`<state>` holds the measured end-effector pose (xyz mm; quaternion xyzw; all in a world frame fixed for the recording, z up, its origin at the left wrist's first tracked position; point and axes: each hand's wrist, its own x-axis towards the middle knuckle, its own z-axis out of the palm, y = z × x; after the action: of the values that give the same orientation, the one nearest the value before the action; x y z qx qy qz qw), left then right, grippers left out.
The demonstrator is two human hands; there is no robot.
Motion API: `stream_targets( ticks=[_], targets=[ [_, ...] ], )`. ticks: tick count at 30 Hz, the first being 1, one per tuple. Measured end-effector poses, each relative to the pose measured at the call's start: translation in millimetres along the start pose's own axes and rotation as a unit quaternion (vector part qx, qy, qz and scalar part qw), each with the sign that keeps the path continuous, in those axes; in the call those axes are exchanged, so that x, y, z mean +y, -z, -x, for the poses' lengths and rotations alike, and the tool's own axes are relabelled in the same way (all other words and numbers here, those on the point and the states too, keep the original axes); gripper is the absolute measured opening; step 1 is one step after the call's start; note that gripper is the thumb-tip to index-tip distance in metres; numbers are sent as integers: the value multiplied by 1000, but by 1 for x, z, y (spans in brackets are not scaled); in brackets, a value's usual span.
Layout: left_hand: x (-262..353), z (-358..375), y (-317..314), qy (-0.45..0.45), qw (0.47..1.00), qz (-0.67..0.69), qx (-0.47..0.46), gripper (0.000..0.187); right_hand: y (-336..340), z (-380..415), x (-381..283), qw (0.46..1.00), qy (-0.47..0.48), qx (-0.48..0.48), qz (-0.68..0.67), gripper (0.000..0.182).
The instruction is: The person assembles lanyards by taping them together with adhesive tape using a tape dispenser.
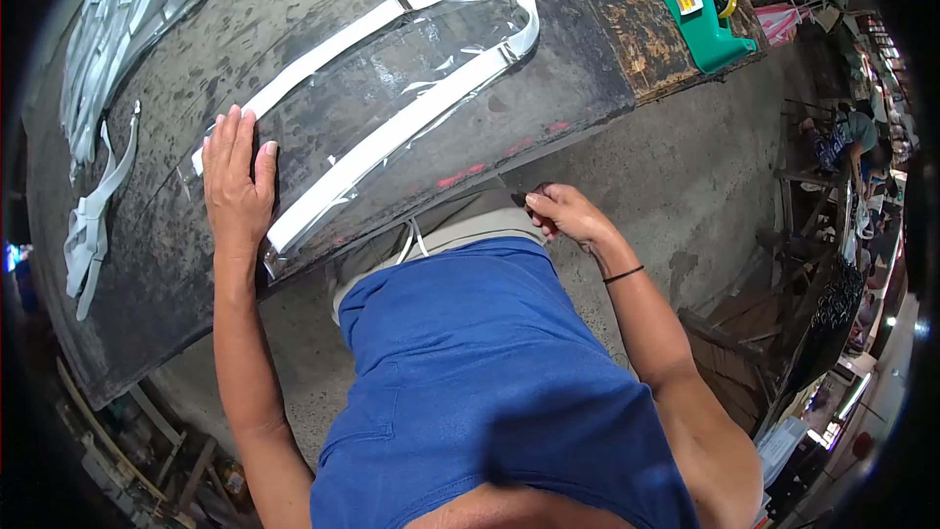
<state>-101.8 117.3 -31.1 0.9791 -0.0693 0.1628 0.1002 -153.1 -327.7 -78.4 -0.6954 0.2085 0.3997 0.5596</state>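
A pair of white suspenders (377, 142) lies spread on the dark table, its two straps meeting in a Y at the top. Clear plastic film shows beneath and beside the straps. My left hand (235, 162) rests flat on the end of the farther strap, fingers stretched forward and thumb apart. My right hand (566, 213) is beside my hip, off the table's near edge, with its fingers curled. A dark bit shows at those fingertips, too small to name.
A green tape dispenser (697, 8) with a yellow roll stands at the table's far right. A heap of white straps (127, 29) lies at the upper left, with a loose strap bundle (93, 225) below it. Another person (854, 137) is in the right background.
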Motion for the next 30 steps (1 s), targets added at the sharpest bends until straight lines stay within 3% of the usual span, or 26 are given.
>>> stream_targets(
  ticks=[2, 6, 7, 11, 17, 18, 22, 24, 30],
  targets=[
    [-2, 1, 1, -5, 1000, -2, -1, 45, -5, 1, 9, 1000, 0, 0, -29, 38],
    [-13, 2, -7, -31, 999, 20, 2, 44, -18, -2, 9, 995, 41, 33, 80, 37],
    [-20, 3, -10, -29, 999, 30, -4, 43, -19, -10, 21, 990, 106, 49, 82, 32],
    [-27, 3, -19, -65, 998, -3, 9, 44, -21, -6, 7, 979, 135, 103, 113, 27],
    [-21, 4, -12, -23, 999, -30, -23, 45, -16, 20, -18, 962, 193, 126, 144, 26],
    [-22, 3, -13, -24, 999, -30, -21, 45, -14, 24, -25, 951, 241, 125, 145, 23],
    [-31, 4, -22, -49, 998, 31, 7, 45, -2, 51, -83, 894, 393, 92, 193, 18],
    [-1, -1, -4, -16, 999, 43, 9, 43, -1, 61, -122, 866, 443, 57, 224, 18],
    [12, -3, 12, -16, 998, 39, 47, 45, -34, 55, -230, 800, 525, -45, 286, 11]
  ],
)
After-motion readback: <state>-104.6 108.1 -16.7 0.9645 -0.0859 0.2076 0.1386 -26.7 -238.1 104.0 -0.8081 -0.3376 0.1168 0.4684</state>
